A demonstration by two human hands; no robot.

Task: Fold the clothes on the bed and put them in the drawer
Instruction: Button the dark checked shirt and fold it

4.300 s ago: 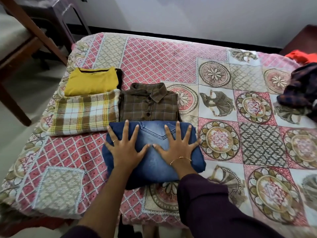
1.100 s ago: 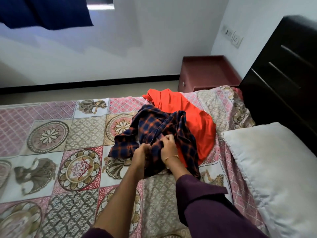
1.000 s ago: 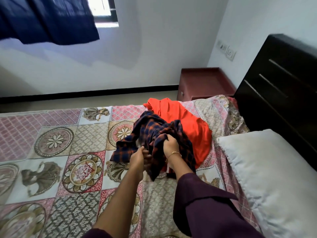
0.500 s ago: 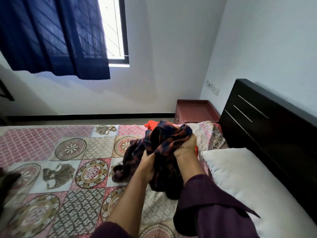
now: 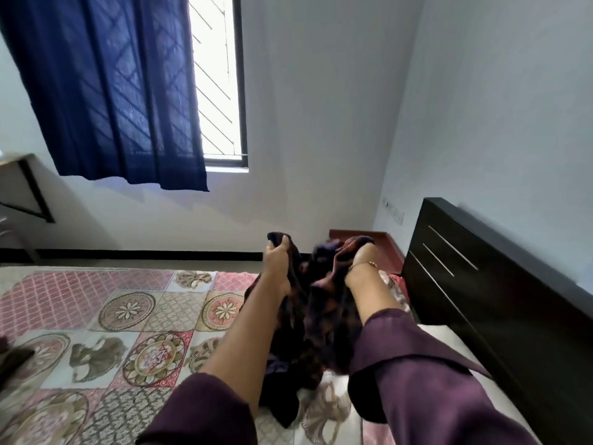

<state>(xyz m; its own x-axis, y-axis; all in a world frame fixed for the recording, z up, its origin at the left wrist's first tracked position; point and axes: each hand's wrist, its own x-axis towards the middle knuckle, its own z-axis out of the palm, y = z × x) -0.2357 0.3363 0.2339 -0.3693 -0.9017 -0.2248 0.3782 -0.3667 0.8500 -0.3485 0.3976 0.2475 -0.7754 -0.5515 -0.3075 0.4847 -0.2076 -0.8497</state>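
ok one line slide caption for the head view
Both hands, left hand and right hand, hold a dark plaid shirt up above the patterned bedspread.

Both arms raised forward — left hand [image 5: 276,258] and right hand [image 5: 359,256] clenched.

i get daylight from the window [image 5: 218,81], blown out to white beside the curtain [image 5: 109,88]. walls sit in soft, even shade. the lifted shirt [image 5: 321,303] smears with motion blur, and the wide lens bends the edges.
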